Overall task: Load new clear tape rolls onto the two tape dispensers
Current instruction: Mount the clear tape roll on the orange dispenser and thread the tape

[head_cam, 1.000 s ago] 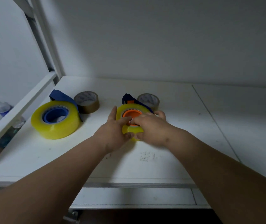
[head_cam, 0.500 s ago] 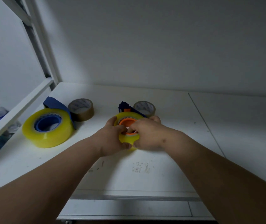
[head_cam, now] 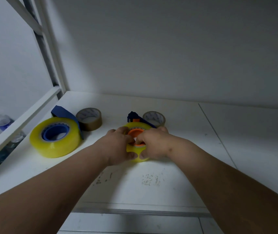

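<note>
Our left hand (head_cam: 118, 146) and right hand (head_cam: 153, 144) both grasp the small roll (head_cam: 137, 153), a yellowish clear tape roll lying flat on the white table (head_cam: 168, 188). Each thumb presses against the roll's near wall, the two thumb tips almost touching, while our fingers curl over its top rim from either side. The fingertips of both hands reach in toward the orange hub (head_cam: 135, 132) that sits in the roll's centre. Just behind the roll, the dark blue body of a dispenser (head_cam: 133, 116) sticks out, touching or nearly touching the roll's far edge; how the hub joins it we cannot tell.

Behind our right hand stands a brown roll (head_cam: 154, 118), just beside the dispenser. To the left, well apart from our hands, lies a big roll (head_cam: 55, 137) of the same yellowish clear tape, flat on the table with a blue hub (head_cam: 55, 132) in its middle. A second blue dispenser (head_cam: 64, 113) shows behind it, its body running along the roll's far right side. Next to that is another brown roll (head_cam: 89, 119).

Past the table's left rail (head_cam: 20, 122), lower down, a bottle (head_cam: 3, 121) with a blue label is visible. A plain grey wall (head_cam: 168, 48) backs the table.
</note>
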`<state>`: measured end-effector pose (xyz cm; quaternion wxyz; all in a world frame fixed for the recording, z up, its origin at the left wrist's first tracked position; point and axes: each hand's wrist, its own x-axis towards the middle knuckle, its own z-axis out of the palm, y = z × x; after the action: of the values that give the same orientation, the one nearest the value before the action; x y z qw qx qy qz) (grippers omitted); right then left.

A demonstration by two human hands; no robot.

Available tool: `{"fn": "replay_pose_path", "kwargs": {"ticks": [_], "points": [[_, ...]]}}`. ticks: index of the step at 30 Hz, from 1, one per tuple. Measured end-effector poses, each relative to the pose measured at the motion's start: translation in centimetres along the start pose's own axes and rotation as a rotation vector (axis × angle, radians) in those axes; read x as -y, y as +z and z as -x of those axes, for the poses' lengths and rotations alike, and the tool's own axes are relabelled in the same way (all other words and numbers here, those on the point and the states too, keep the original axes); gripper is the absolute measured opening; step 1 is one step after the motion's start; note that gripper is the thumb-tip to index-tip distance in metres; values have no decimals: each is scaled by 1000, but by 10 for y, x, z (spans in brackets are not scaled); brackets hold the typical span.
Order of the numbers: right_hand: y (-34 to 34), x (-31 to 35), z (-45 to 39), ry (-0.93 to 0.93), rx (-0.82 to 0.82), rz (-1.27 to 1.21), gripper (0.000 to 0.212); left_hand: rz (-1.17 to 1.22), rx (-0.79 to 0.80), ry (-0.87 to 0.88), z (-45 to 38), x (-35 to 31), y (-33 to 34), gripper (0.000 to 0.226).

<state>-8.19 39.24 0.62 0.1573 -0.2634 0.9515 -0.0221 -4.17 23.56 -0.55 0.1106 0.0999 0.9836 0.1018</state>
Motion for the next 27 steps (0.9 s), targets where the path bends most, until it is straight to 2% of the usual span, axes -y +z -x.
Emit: {"fn": "replay_pose_path", "kwargs": {"ticks": [5,11,15,19,24,27], "points": [[-1,10,5,-121,-56,30,12,-212,-33,-40,13,3,-11,58],[1,28,3,-167,-57,101,31,-190,-50,-130,29,13,-8,60],[1,39,6,-163,-62,93,30,-208,-74,-134,36,20,-8,60],[0,54,11,-113,-45,108,31,-220,-95,-104,41,28,-9,59],[-6,79,10,56,36,133,39,-214,-108,-47,55,53,-9,66],[-7,93,7,135,-12,8,39,-207,-104,-24,70,77,-11,67]]}}
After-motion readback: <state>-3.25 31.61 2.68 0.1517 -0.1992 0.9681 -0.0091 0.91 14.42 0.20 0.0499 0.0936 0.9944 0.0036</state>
